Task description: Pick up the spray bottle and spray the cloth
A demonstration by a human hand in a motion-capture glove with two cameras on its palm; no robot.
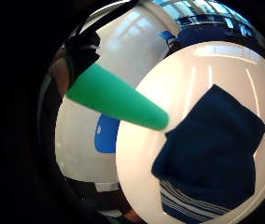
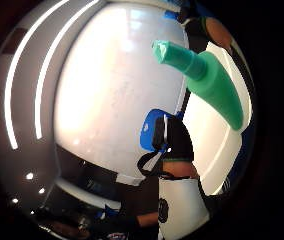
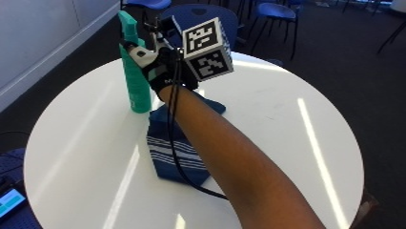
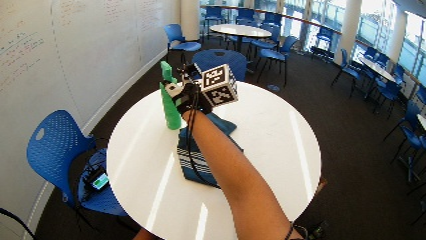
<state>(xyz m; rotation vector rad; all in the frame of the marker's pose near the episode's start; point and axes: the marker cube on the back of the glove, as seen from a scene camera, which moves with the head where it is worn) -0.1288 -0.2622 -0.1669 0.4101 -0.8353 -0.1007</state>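
A tall green spray bottle (image 3: 136, 81) stands upright at the far left of the round white table (image 3: 285, 119). My gloved right hand (image 3: 162, 67) grips its upper part just under the nozzle, fingers curled round it. Whether its base touches the table or hangs just above it, I cannot tell. A dark blue cloth with white stripes (image 3: 177, 157) lies on the table right beside the bottle, partly under my forearm. In the little finger side palm view the bottle body (image 1: 118, 98) runs past the palm toward the cloth (image 1: 212, 149). The thumb side view shows its nozzle end (image 2: 182, 57).
A blue chair (image 4: 56, 142) stands left of the table (image 4: 279, 135), with a small screen device (image 4: 96, 180) on a seat beside it. Another blue chair (image 3: 209, 14) is behind the table. A whiteboard wall runs along the left.
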